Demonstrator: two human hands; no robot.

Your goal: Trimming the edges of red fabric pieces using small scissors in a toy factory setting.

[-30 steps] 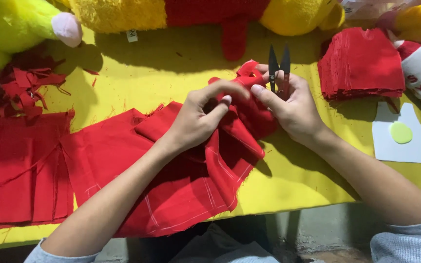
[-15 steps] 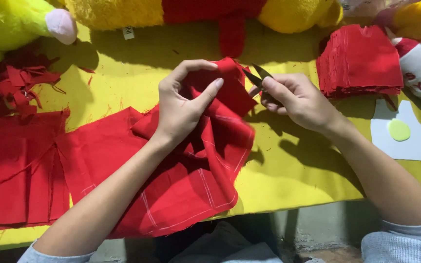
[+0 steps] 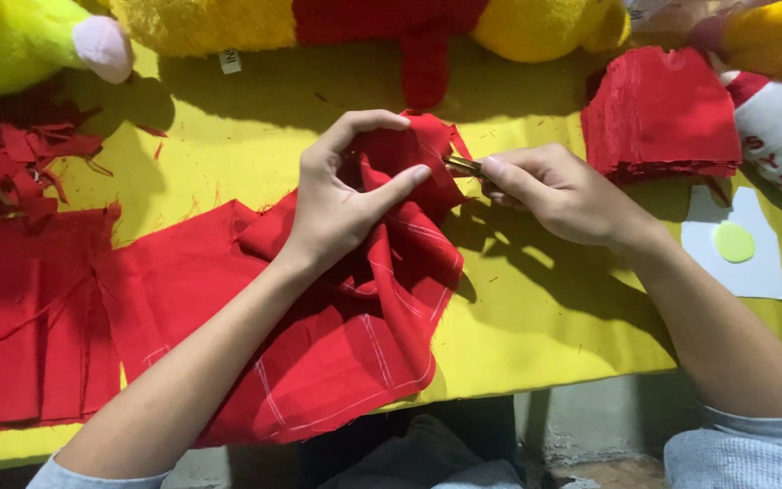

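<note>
My left hand (image 3: 341, 195) pinches a fold of red cloth (image 3: 355, 317) marked with white chalk lines and lifts its upper edge off the yellow table (image 3: 545, 317). My right hand (image 3: 558, 195) grips a small pair of scissors (image 3: 463, 165), only the tip showing past my fingers. The scissor tip meets the raised cloth edge beside my left fingertips. The remainder of the cloth trails down over the table's front edge.
A stack of cut red squares (image 3: 658, 113) lies at the back right. Red scraps (image 3: 29, 158) sit at the back left, more red cloth (image 3: 20, 317) at the left. Plush toys (image 3: 391, 23) line the far edge. A white card with a green disc (image 3: 733, 243) lies at right.
The cloth bundle was spread out and its edge raised by my left hand. My right hand turned the scissors from upright to level and brought them against the cloth edge.
</note>
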